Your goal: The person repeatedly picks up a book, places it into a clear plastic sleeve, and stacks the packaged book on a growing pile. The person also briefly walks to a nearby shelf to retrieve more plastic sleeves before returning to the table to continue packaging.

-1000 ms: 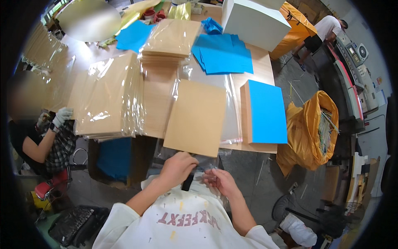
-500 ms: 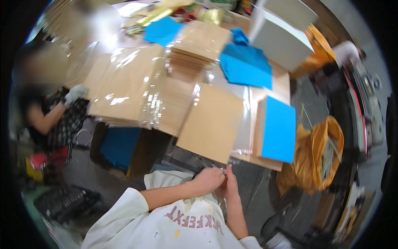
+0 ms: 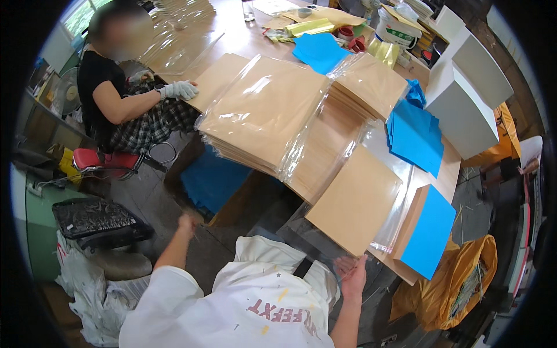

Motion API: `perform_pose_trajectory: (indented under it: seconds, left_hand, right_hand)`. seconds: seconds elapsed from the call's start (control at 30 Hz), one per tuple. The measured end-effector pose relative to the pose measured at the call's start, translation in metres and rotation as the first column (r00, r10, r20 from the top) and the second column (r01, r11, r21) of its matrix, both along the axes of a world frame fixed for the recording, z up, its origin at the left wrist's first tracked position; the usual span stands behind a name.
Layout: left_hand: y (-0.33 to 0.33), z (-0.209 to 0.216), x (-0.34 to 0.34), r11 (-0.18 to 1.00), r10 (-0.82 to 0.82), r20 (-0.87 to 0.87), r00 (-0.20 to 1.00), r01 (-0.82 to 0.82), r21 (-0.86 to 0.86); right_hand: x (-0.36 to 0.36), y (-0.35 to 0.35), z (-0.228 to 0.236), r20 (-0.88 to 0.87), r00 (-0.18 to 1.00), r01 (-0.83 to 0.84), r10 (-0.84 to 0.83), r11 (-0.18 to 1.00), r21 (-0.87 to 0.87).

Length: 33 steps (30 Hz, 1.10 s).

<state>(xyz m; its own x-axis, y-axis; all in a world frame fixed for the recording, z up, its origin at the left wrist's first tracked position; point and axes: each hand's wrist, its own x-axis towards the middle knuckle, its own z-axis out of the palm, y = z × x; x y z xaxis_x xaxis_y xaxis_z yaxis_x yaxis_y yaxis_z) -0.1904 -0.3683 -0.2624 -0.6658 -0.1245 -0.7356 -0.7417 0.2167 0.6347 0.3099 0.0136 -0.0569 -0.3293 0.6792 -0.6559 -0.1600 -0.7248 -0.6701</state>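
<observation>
A brown cardboard sheet (image 3: 354, 200) lies inside a clear plastic bag (image 3: 390, 227) at the near edge of the long wooden table (image 3: 243, 43). My right hand (image 3: 353, 272) is at the bag's open near edge, pinching the clear film just below the sheet. My left hand (image 3: 187, 223) is stretched far out to my left, below the table edge and over the floor, fingers drawn together; something thin may be between them, too small to tell. Right of the bagged sheet, a blue paper sheet (image 3: 430, 232) lies on a small pile of brown boards.
A tall stack of bagged boards (image 3: 261, 116) and loose brown boards (image 3: 371, 84) fill the table's middle, with blue sheets (image 3: 415, 136) and white boxes (image 3: 464, 104) to the right. A seated person with a gloved hand (image 3: 177, 90) works at the left. A yellow sack (image 3: 458, 284) stands right; a black crate (image 3: 96, 217) sits left.
My hands were together at the bag's near edge; now my left hand has swung out to the left and down, while the right stays at the bag. The view has shifted left.
</observation>
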Motion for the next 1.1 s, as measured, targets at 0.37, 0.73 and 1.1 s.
perform_pose_trajectory:
  seconds: [0.37, 0.73, 1.1]
  left_hand:
    - [0.218, 0.170, 0.121, 0.052, -0.759, -0.404, -0.510, 0.571, -0.819]
    - [0.319, 0.222, 0.184, 0.180, -0.233, -0.643, -0.729, 0.618, -0.766]
    - [0.306, 0.233, 0.165, 0.013, -0.353, -0.731, -0.584, 0.779, -0.627]
  right_hand:
    - [0.020, -0.018, 0.016, 0.751, 0.386, -0.804, -0.536, 0.204, 0.558]
    - [0.013, -0.013, 0.030, 0.676, 0.498, -0.833, -0.542, -0.084, 0.547]
    - [0.029, -0.032, 0.031, 0.653, 0.750, -0.568, -0.109, 0.400, 0.719]
